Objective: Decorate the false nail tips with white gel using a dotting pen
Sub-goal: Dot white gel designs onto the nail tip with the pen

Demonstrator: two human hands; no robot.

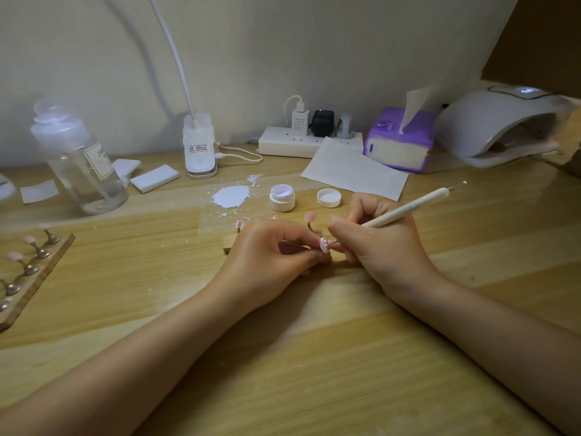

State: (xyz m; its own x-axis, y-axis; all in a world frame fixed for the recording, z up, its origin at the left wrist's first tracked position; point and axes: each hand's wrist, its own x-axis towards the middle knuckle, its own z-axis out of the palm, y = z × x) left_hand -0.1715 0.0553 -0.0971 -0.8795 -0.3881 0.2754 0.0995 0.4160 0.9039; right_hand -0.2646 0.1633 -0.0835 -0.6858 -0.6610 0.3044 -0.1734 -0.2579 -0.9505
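My left hand [270, 250] pinches a pink false nail tip [324, 245] by its small stand, at the middle of the wooden desk. My right hand [380, 237] grips a white dotting pen [405, 209] like a pencil, and its lower metal point touches the tip's surface. Behind my hands a wooden holder [229, 243] carries more pink tips [310, 216], partly hidden by my fingers. An open white gel jar [282, 198] stands behind, its lid [329, 197] beside it. A patch of white gel [231, 196] is spread on a clear film on the desk.
A second wooden holder [34, 275] with pink tips lies at the left edge. A clear bottle [78, 162], white pads [154, 183], a lamp base [200, 146], a power strip [308, 140], a paper sheet [355, 171], a purple tissue pack [399, 140] and a nail lamp [496, 124] line the back.
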